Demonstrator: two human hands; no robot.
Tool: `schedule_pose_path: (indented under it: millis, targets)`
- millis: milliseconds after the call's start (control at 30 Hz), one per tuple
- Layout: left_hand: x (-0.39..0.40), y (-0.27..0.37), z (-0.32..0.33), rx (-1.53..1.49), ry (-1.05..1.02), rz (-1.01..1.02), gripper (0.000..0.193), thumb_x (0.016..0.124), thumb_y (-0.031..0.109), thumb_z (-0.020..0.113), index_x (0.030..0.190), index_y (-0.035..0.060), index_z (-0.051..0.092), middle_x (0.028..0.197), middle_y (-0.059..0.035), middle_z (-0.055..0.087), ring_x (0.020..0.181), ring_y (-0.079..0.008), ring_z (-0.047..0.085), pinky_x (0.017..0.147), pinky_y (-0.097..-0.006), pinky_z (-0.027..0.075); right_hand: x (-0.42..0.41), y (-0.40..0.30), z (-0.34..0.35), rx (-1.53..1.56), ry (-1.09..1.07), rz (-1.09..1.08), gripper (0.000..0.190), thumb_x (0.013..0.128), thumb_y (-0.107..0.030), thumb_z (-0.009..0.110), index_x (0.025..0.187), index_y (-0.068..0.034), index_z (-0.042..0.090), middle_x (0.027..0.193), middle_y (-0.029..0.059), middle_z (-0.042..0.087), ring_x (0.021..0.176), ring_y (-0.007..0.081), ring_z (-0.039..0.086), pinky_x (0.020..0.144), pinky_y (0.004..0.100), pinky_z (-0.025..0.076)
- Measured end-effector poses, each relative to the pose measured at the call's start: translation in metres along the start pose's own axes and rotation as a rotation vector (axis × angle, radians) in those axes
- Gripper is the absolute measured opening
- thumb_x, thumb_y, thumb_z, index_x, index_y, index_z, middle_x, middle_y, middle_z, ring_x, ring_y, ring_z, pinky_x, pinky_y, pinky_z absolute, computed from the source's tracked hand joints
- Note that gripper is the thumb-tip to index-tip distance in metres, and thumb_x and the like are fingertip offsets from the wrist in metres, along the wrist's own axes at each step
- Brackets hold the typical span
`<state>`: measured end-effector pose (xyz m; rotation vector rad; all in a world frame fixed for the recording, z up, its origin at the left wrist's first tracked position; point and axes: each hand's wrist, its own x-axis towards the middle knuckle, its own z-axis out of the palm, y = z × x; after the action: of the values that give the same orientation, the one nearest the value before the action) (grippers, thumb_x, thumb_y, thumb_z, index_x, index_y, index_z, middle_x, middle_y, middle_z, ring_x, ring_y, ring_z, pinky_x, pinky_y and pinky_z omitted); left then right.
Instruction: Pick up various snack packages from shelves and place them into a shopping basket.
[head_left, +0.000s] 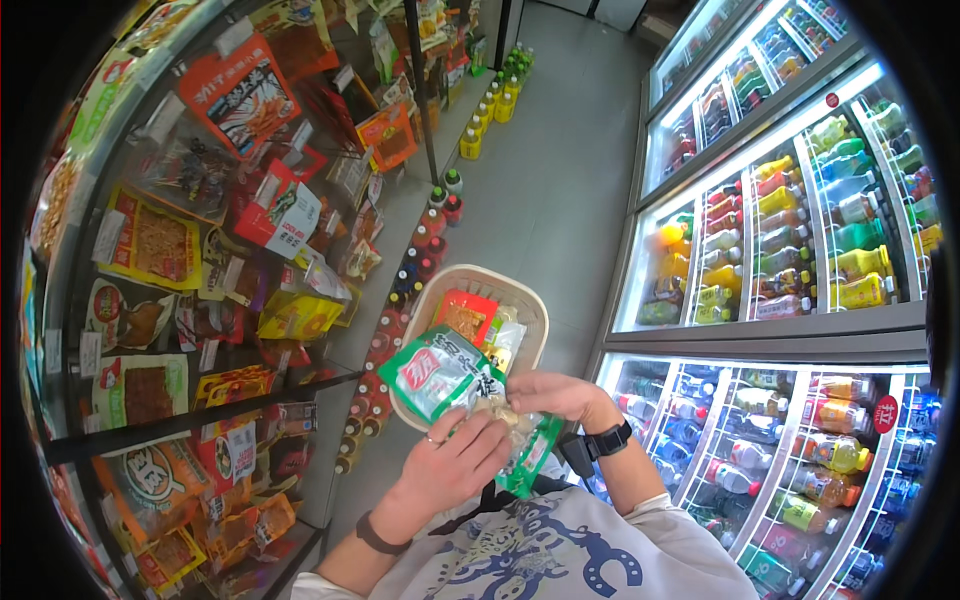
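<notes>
A green and clear plastic snack package (448, 369) with printed writing is between my hands, tilted in front of my body. The fingers of my left hand (457, 459) lie across its middle; a ring and a dark wristband show on that side. My right hand (559, 399), with a black device strapped at the wrist, grips the package's right edge. Pale, round pieces show through its clear part. Just beyond and partly under the package is a cream plastic basket (541, 319). Inside it lie a red snack packet (466, 315) and some clear and yellow packets (506, 341).
On my left, racks hold hanging snack packets (281, 210) behind dark bars. Drink bottles (386, 337) line the floor along the racks, with yellow bottles (471, 142) farther off. Glass-door drink coolers (765, 330) stand on my right. A grey floor aisle (555, 165) runs between them.
</notes>
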<state>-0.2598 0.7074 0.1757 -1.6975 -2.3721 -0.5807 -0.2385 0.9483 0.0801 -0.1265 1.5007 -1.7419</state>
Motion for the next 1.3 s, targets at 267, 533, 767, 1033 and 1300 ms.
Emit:
schedule_pose_path:
  millis: [267,533,767,1033,1300]
  targets:
    - [-0.013,-0.009,-0.021,0.029,0.377,-0.373,0.022,0.073,0.006,0.067,0.094,0.0128,0.065,0.112,-0.0065,0.062,0.107,-0.0255,0.057,0.095,-0.0431,0.042,-0.021,-0.059,0.039,0.417,0.432,-0.216,0.036,0.090,-0.006,0.061,0.125,-0.002,0.054,0.113,0.0043,0.065,0.097,0.0100,0.061,0.086,0.0271,0.049]
    - [-0.031,-0.009,-0.020,-1.268,0.609,-0.962,0.036,0.087,-0.003,0.059,0.122,-0.0020,0.052,0.121,-0.0124,0.056,0.099,-0.0149,0.058,0.081,-0.0242,0.047,-0.011,-0.078,0.055,0.282,0.519,-0.331,0.042,0.090,-0.007,0.063,0.130,-0.002,0.051,0.116,0.0048,0.063,0.101,0.0101,0.059,0.089,0.0280,0.048]
    - [-0.029,-0.021,-0.039,-1.561,0.537,-0.917,0.057,0.086,-0.005,0.061,0.138,-0.0016,0.036,0.118,-0.0105,0.059,0.101,-0.0144,0.062,0.086,-0.0265,0.050,-0.002,-0.085,0.076,0.177,0.500,-0.324,0.041,0.089,-0.001,0.062,0.128,0.000,0.051,0.120,0.0053,0.061,0.104,0.0121,0.059,0.092,0.0284,0.047]
    - [-0.040,-0.034,-0.039,-1.542,0.461,-0.944,0.050,0.082,-0.004,0.064,0.128,-0.0015,0.045,0.122,-0.0098,0.058,0.111,-0.0181,0.058,0.096,-0.0328,0.046,0.005,-0.086,0.100,0.114,0.545,-0.259,0.043,0.090,-0.002,0.060,0.131,0.001,0.048,0.124,0.0070,0.059,0.112,0.0133,0.055,0.096,0.0303,0.045]
    - [-0.020,-0.021,-0.033,-1.539,0.433,-0.953,0.049,0.082,-0.009,0.061,0.127,-0.0018,0.045,0.120,-0.0098,0.059,0.109,-0.0170,0.059,0.093,-0.0312,0.048,-0.008,-0.058,0.083,0.111,0.532,-0.188,0.044,0.090,-0.003,0.061,0.131,0.001,0.048,0.123,0.0067,0.059,0.112,0.0145,0.055,0.098,0.0321,0.044]
